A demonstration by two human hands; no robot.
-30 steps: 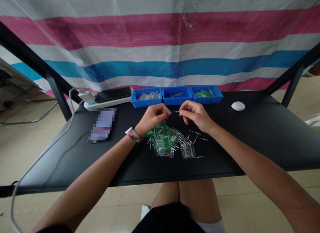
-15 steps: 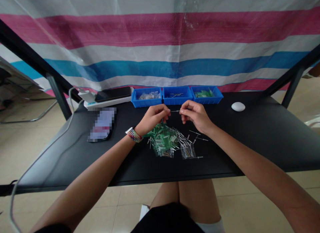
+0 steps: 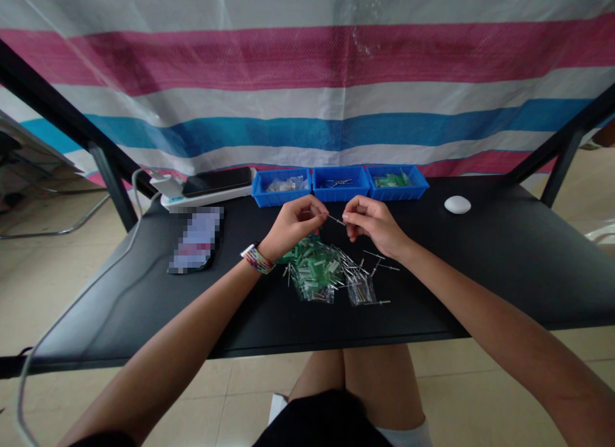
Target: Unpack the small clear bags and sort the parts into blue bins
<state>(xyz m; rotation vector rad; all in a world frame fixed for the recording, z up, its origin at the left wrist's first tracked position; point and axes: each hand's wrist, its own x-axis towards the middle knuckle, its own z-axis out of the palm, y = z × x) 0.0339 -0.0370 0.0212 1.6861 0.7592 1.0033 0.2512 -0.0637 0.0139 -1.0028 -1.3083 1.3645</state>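
A thin silver blind rivet (image 3: 336, 220) spans the gap between my two hands above the table. My left hand (image 3: 303, 218) pinches its upper left end between thumb and fingers. At its lower right end, by the flange, my right hand (image 3: 368, 219) is closed on it. Just below lies a heap of small green plastic pieces (image 3: 314, 264), partly covered by my left hand. Beside it, loose blind rivets (image 3: 352, 262) are scattered, and a clear plastic bag (image 3: 361, 290) has small brass-coloured pieces in it.
Three blue bins stand in a row behind my hands: one with clear bags (image 3: 282, 198), one with rivets (image 3: 341, 193), one with green pieces (image 3: 398, 192). A power strip (image 3: 211, 198) carries a dark phone (image 3: 217, 180). Another phone (image 3: 196, 241) lies left; a white mouse (image 3: 457, 205), right.
The rivet has tilted from nearly level to sloping down towards the right. My right hand has shifted slightly left and down, and both hands still hold the rivet.
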